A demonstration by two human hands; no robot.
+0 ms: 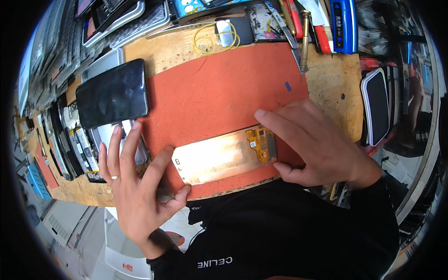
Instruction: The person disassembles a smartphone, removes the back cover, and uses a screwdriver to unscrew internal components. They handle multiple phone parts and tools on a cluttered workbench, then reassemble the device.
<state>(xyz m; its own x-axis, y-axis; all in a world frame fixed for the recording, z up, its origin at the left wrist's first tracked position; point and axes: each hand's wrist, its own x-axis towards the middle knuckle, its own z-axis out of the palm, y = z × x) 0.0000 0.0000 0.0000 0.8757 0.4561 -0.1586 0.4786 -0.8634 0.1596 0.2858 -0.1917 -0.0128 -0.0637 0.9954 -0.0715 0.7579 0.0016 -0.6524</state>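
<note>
A phone display panel (210, 161), copper-coloured back up with an orange flex circuit at its right end, lies on a red mat (214, 93). My left hand (140, 191) has its index finger and thumb on the panel's left corners, the other fingers spread. My right hand (317, 149) grips the right end, index finger at the far edge and thumb at the near edge. A dark phone (112, 93), screen up, rests left of the mat, partly over pale trays.
Opened phones and parts (77, 144) sit at left, with stacked bagged items (46, 65) behind. A yellow wire (205, 39), tweezers, screwdrivers (304, 37) and a blue tool (343, 25) lie along the back. Stacked phones (375, 107) stand at right. A white chair (116, 254) is below the wooden bench (333, 98).
</note>
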